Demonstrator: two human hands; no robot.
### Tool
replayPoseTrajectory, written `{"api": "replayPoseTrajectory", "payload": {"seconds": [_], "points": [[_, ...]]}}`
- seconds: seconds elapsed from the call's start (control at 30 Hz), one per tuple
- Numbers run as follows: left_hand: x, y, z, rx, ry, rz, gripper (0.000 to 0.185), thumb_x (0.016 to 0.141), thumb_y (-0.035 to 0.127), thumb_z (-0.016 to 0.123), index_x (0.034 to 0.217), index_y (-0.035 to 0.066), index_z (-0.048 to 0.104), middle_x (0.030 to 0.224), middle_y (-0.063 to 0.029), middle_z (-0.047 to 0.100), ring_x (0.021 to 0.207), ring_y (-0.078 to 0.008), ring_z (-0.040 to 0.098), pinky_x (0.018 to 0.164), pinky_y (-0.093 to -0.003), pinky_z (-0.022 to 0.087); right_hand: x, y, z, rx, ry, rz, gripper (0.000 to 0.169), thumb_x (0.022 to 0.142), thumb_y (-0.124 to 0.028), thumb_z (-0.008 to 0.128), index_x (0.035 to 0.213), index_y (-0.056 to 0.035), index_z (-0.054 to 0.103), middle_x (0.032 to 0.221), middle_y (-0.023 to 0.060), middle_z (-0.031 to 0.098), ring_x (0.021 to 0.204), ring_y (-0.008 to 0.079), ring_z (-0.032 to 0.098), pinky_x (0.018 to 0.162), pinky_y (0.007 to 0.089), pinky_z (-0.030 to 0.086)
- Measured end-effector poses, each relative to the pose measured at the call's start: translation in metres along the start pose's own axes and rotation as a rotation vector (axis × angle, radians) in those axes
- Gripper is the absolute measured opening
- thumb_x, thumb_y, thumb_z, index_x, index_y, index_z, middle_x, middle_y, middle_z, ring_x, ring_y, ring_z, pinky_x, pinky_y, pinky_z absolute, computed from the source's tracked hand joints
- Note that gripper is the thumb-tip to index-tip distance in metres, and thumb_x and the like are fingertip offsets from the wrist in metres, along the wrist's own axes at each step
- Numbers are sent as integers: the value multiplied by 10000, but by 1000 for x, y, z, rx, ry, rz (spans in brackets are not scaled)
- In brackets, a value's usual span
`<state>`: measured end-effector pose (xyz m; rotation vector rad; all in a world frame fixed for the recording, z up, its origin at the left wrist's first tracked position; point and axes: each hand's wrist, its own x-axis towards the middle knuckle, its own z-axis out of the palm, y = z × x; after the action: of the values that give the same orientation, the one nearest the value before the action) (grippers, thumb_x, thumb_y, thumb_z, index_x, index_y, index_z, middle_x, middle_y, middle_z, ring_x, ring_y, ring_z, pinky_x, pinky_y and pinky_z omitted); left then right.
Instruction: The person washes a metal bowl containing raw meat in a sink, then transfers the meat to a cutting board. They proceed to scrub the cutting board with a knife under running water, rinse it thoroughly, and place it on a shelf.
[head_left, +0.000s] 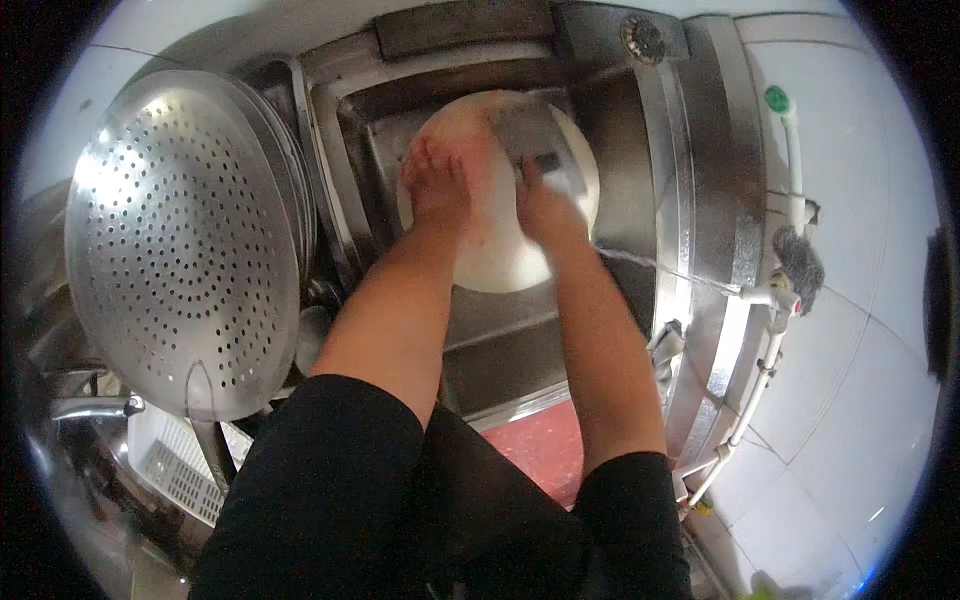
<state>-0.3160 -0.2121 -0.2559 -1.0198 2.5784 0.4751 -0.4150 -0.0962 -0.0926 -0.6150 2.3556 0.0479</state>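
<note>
A round white cutting board (506, 259) lies in the steel sink basin (510, 319), with a reddish stain on its upper left part. My left hand (439, 184) is laid on that stained side, fingers a little apart and nothing held in it. In my right hand (551, 206) is a broad, flat metal blade (532, 135), apparently a cleaver, blurred and lying over the board's upper right. The fist hides its handle. From the white tap (761, 296) on the right, a thin stream of water (637, 259) runs toward the board, passing behind my right forearm.
A large perforated steel strainer (184, 247) stands on the left against stacked round metal ware. Below it sits a white plastic basket (176, 457). White pipe (750, 397) runs along the tiled wall at right. A drain strainer (643, 40) is at the back.
</note>
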Motion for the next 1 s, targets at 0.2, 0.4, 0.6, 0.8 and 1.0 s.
{"api": "replayPoseTrajectory", "payload": {"seconds": [0.2,0.4,0.6,0.8,1.0], "points": [[-26,2,-63,269,-295,95,639,1056,321,402,1625,98,215,1710,-219,-17,1560,-459,-63,1220,-641,11,-70,42,44,-164,20,-23,546,1074,-419,361,1600,-287,299,1253,289,644,1104,480,657,977,576,503],[-22,-10,-28,238,-188,76,642,1064,327,377,1633,97,189,1708,-230,-22,1555,-487,-33,1220,-643,29,-49,12,34,-49,-74,7,537,1070,-393,363,1581,-230,337,1340,308,582,1210,469,600,1040,544,473],[-25,-5,-63,403,-229,181,604,1080,273,321,1641,110,165,1710,-224,-11,1559,-477,-24,1216,-655,32,-10,-12,-4,14,4,-33,502,1056,-387,404,1540,-254,389,1116,291,696,1028,471,687,907,571,537],[-3,-12,-30,225,-73,129,614,1079,278,345,1645,128,159,1716,-197,-2,1566,-450,-16,1223,-645,32,-79,72,89,-65,-64,-26,591,1069,-430,376,1622,-317,202,1230,319,646,1123,509,634,993,581,481],[-20,0,-58,274,-65,246,766,941,275,535,1617,92,225,1705,-213,43,1562,-454,-4,1231,-641,46,33,1,-2,99,63,-14,526,1061,-414,388,1562,-254,364,1196,293,674,1091,500,654,954,593,513]]}}
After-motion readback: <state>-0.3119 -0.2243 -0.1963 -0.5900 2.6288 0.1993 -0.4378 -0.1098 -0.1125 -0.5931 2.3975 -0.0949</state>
